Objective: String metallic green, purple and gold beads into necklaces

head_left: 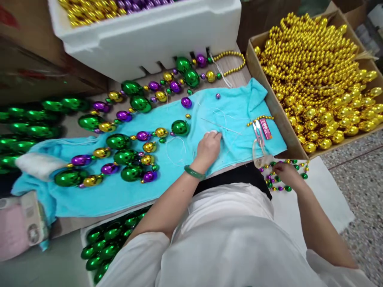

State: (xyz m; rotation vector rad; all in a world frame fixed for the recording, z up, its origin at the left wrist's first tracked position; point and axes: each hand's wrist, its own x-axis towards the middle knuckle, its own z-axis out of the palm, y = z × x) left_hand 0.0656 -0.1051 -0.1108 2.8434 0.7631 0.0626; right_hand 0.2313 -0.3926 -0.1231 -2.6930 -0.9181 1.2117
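Note:
My left hand [208,146], a green bangle [194,172] at its wrist, rests on the turquoise towel [179,175] with its fingers curled in; whether they hold anything is hidden. Just beyond it lie a long thin needle [221,125] and white thread [176,151]. A large green bead [180,128] sits to its left, by a strung row of green, purple and gold beads [119,141]. Lower right, my right hand [289,174] is closed at the small multicoloured bead strands [287,188]; what its fingers pinch is too blurred to make out.
Thread snips [257,133] and a pink packet [265,128] lie at the towel's right end. A cardboard box [277,115] of gold bead strands stands to the right. Behind the towel is a white foam box [155,40]. Large green beads [101,249] fill a tray at lower left.

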